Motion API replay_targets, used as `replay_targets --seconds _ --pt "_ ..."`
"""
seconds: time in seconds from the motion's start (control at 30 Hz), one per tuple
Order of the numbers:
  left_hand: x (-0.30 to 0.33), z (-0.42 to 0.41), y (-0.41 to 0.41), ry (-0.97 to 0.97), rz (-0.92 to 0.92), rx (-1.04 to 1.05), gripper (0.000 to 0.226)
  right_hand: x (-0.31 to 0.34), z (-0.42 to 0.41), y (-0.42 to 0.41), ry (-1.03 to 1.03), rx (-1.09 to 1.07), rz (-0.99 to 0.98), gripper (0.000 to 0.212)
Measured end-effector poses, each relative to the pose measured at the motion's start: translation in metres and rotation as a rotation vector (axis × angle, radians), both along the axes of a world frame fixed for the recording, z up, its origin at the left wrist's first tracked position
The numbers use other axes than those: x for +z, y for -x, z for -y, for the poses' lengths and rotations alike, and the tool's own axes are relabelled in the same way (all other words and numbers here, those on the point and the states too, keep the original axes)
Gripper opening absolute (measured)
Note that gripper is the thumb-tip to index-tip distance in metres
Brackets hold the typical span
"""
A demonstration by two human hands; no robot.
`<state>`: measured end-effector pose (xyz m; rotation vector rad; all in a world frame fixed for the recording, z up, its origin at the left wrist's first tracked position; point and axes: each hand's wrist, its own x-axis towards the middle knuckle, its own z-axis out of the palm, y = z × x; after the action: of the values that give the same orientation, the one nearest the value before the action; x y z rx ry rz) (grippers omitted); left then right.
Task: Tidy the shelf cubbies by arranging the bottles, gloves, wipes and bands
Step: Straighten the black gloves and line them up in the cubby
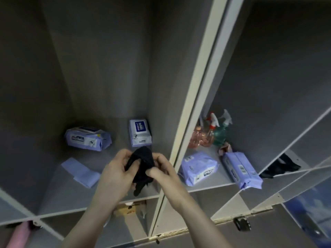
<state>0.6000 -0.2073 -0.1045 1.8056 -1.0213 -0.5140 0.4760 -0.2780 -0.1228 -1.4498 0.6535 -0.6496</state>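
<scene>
Before the cubby, both hands' fingers [133,164] pinch black gloves [142,163].

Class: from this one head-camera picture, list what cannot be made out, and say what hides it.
- Black glove, head view: shape bunched between left hand and right hand.
- Wipes pack print: blurred.
- Spray bottles: count unclear, overlapping behind divider.
- Pink roll: cut by frame edge.

Storage area, likely a utility or supply room in a gym or clinic. Evidence: grey laminate shelf cubbies [206,187] stocked with wipe packs [198,168], spray bottles [221,130] and black gloves [281,167]; chipped lower edging.
</scene>
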Motion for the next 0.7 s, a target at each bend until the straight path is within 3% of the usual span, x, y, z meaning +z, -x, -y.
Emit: replay_targets --seconds 0.13,0.33,0.53,0.63,0.7 --pt "0.007 0.004 0.057 0.021 -0.200 -0.057 0.006 -0.003 0.011 0.057 0.027 -0.041 0.026 0.033" --pt "-0.001 0.028 0.150 0.014 -0.372 -0.150 0.024 -0.009 0.032 0.146 0.061 -0.095 0.022 0.014" --pt "-0.012 0.051 0.226 0.123 -0.438 -0.051 0.014 -0.009 0.052 0.230 -0.150 -0.009 0.051 0.037" --pt "-0.014 0.062 0.259 0.121 -0.446 -0.091 0.024 -0.011 0.062 0.269 -0.288 -0.089 0.136 0.026" --pt "-0.015 0.070 0.279 0.114 -0.482 -0.104 0.031 -0.012 0.065 0.291 -0.315 -0.138 0.134 0.040"
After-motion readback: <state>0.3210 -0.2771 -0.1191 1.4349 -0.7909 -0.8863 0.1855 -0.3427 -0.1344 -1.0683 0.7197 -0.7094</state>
